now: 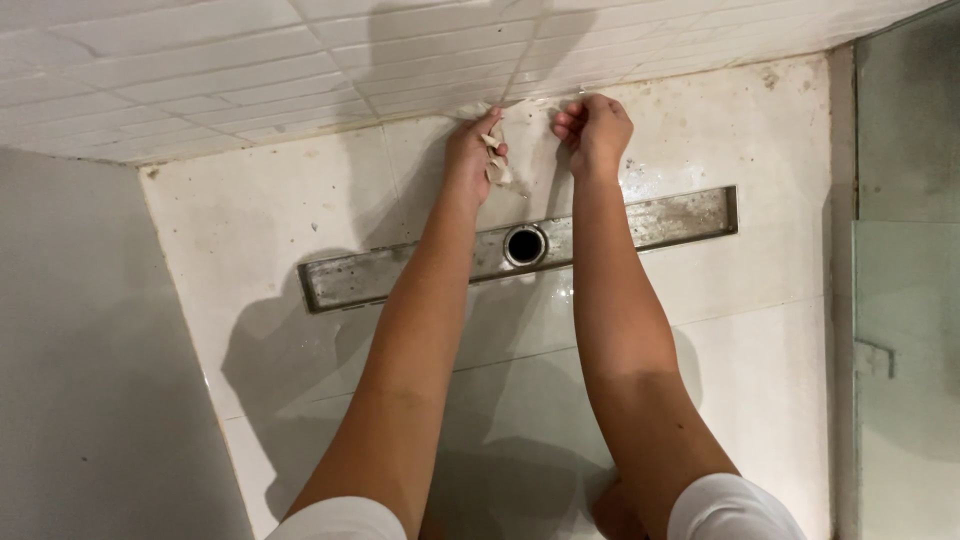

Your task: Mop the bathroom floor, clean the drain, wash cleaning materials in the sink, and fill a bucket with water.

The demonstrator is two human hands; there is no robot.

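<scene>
While left hand [470, 150] pinches a crumpled rag [495, 160], right hand [595, 130] curled shut beside it

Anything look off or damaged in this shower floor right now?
The long metal drain channel has no cover, leaving its round drain hole exposed. The channel looks stained, and dirty specks dot the white floor near the wall.

You get even, fairly bright indoor light from behind and above you, so your head and arms throw soft grey shadows forward across the shower floor [760, 380] and up the tiled wall [200, 70]. Wet patches near the drain channel [660, 220] give small glints. Focus is sharp around your hands; straight lines bow slightly towards the frame edges.
</scene>
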